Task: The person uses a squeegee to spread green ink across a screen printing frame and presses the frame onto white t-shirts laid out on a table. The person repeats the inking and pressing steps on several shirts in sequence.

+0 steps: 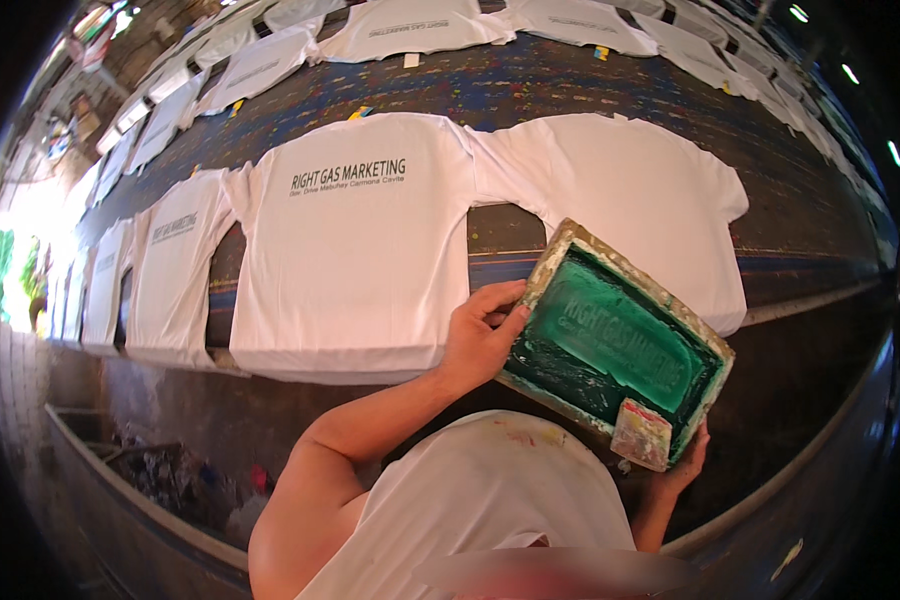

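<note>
I hold a wooden-framed printing screen (610,335) with a green mesh, tilted above the table's near edge. My left hand (478,340) grips its left frame edge. My right hand (685,465) holds its lower right corner from underneath, where a small paint-smeared squeegee block (640,433) rests inside the frame. Under the screen's far side lies a plain white T-shirt (620,195). To its left lies a white T-shirt with dark printed lettering across the chest (355,260).
A long dark, paint-stained table (570,90) carries rows of white T-shirts, printed ones stretching away to the left (175,270) and more along the far side (415,25). A trough with clutter (170,475) runs below the table's near edge.
</note>
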`<state>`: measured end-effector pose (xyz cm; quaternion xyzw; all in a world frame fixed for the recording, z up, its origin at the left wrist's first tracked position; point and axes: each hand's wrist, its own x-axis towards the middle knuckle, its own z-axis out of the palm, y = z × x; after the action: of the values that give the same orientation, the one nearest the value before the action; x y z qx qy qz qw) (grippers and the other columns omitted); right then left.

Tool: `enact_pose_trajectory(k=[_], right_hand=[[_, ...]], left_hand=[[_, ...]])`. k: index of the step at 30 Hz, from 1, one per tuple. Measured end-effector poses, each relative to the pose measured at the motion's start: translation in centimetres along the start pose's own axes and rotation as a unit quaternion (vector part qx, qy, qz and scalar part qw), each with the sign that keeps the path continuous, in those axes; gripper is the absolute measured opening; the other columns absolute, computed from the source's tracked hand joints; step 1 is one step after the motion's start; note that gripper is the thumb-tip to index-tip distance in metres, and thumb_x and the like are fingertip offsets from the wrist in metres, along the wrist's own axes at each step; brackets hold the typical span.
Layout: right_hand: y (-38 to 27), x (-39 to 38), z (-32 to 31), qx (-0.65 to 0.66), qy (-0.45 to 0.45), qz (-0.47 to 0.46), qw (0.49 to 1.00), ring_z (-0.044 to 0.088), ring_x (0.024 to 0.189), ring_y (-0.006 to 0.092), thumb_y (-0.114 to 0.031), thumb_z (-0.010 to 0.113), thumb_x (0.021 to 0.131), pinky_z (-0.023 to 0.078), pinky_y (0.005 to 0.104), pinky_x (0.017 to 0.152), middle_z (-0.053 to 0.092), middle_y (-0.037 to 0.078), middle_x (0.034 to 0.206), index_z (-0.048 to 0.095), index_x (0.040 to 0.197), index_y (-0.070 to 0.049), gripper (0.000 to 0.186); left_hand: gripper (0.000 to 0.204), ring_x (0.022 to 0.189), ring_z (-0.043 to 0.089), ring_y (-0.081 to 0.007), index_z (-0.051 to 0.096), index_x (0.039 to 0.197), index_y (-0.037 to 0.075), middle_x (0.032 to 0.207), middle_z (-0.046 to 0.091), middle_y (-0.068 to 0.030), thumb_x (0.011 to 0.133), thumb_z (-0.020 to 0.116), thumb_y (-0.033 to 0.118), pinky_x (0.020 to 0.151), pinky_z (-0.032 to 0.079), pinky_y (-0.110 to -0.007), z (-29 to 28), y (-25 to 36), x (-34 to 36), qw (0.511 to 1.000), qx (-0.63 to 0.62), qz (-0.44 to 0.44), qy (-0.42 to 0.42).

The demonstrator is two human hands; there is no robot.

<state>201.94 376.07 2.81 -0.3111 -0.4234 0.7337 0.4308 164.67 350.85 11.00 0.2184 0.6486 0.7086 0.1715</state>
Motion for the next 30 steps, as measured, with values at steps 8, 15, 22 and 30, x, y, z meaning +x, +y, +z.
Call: enact_pose_trajectory(k=[8,15,22,30], right_hand=[[-5.0,9.4,-5.1,0.015,-0.027,0.043,0.999,0.051,0.155,0.0379,-0.053,0.044,0.118,0.043,0.0539,0.128,0.047,0.02,0.173,0.041,0.171,0.004,0.078],[-1.2,11.2,-7.6,0.019,0.06,0.033,0.997,0.056,0.151,0.0368,-0.052,0.044,0.119,0.044,0.0527,0.127,0.052,0.019,0.169,0.044,0.169,0.003,0.075],[3.6,12.7,-11.2,0.006,0.052,-0.017,0.998,0.06,0.146,0.0371,-0.051,0.053,0.117,0.048,0.0515,0.123,0.057,0.022,0.164,0.044,0.168,0.007,0.077],[1.6,16.1,-11.2,-0.051,0.008,-0.061,0.997,0.067,0.137,0.032,-0.042,0.053,0.119,0.051,0.0459,0.119,0.062,0.024,0.157,0.049,0.162,0.013,0.07]], left_hand=[[0.033,0.115,0.07,-0.0105,0.077,0.139,0.003,0.144,0.071,-0.0098,0.105,0.076,0.002,0.085,0.059,-0.023,9.6,1.4,0.4,0.998,0.041,0.014,0.051],[0.035,0.114,0.069,-0.0105,0.077,0.138,0.005,0.143,0.071,-0.0094,0.104,0.076,0.0,0.079,0.056,-0.023,13.1,-4.6,5.9,0.999,0.033,0.019,-0.018],[0.047,0.127,0.07,-0.0177,0.075,0.142,0.005,0.149,0.068,-0.0128,0.095,0.082,-0.004,0.088,0.061,-0.028,15.2,-12.5,8.5,0.995,0.057,0.03,-0.083],[0.069,0.135,0.068,-0.0239,0.065,0.152,0.006,0.16,0.059,-0.0155,0.088,0.081,-0.015,0.103,0.062,-0.033,14.8,-13.2,5.7,0.996,0.047,0.057,-0.048]])
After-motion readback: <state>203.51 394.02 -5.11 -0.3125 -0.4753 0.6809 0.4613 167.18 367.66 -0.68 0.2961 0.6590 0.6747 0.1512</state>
